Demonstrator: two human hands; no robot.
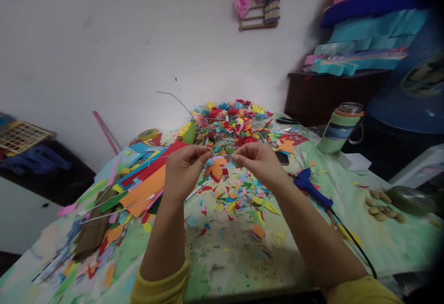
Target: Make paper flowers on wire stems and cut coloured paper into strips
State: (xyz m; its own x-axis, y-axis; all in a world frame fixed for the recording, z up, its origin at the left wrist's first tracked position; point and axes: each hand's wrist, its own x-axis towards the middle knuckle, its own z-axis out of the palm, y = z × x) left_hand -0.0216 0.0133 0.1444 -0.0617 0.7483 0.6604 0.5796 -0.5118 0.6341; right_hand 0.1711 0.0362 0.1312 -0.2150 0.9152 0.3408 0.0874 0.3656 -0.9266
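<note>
Messily, scraps (231,195) litter the table (222,274) (white wall (104,40) behind).

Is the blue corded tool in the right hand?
No, the blue corded tool lies on the table, apart from the right hand.

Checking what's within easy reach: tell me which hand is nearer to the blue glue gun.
Right. The right hand is to the left of the blue glue gun and slightly farther forward; the left hand is farther left, beyond the right hand.
</note>
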